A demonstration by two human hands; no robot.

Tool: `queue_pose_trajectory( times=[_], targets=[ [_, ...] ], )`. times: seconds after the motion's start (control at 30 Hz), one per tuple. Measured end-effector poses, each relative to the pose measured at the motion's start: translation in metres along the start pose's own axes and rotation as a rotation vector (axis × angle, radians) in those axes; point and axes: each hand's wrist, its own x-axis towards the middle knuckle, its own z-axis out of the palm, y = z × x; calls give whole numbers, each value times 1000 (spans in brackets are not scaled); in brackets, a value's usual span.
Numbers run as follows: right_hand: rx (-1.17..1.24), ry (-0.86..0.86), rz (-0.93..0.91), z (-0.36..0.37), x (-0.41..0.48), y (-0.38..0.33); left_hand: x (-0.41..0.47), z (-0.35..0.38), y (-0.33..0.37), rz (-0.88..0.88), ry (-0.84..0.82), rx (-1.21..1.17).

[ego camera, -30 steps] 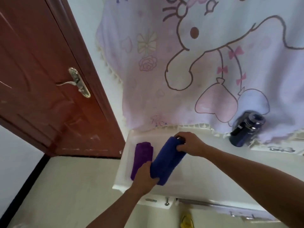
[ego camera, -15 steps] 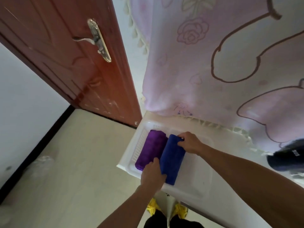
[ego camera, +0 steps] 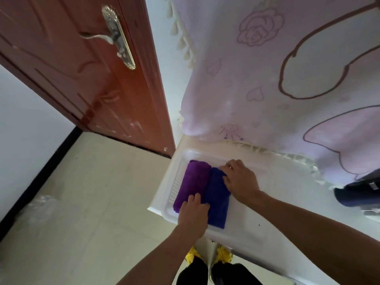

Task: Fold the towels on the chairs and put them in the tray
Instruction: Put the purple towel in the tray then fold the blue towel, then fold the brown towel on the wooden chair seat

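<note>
A white perforated tray (ego camera: 177, 177) sits on the left end of a white table. Inside it lie two folded towels side by side: a purple towel (ego camera: 193, 182) on the left and a blue towel (ego camera: 218, 194) to its right. My left hand (ego camera: 193, 214) rests palm down on the near ends of both towels. My right hand (ego camera: 239, 179) lies flat on the far right part of the blue towel, fingers spread. Neither hand is closed around anything.
A brown wooden door (ego camera: 82, 68) with a metal handle (ego camera: 115, 36) stands at the left. A pink cartoon-print curtain (ego camera: 277, 79) hangs behind the table. A dark blue bottle (ego camera: 359, 192) lies on the table at the right. My yellow shoes (ego camera: 224, 254) show below.
The blue towel has come down from a tilted hold into the tray beside the purple one. Both hands have gone from gripping its ends to pressing flat. The view has tipped downward.
</note>
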Motion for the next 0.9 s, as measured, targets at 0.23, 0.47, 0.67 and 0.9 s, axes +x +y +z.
queue_pose_trajectory(
  times=[0.23, 0.47, 0.67, 0.9],
  targets=[
    [17, -356, -24, 24, 8, -1, 8, 7, -2, -28, 45, -14],
    [136, -467, -47, 2, 16, 5, -18, 5, 2, -94, 46, -73],
    [3, -132, -263, -37, 10, -22, -93, -6, 6, -288, 376, -51],
    [18, -186, -786, -40, -73, -146, -255, 43, 21, -856, 325, -326]
  ],
)
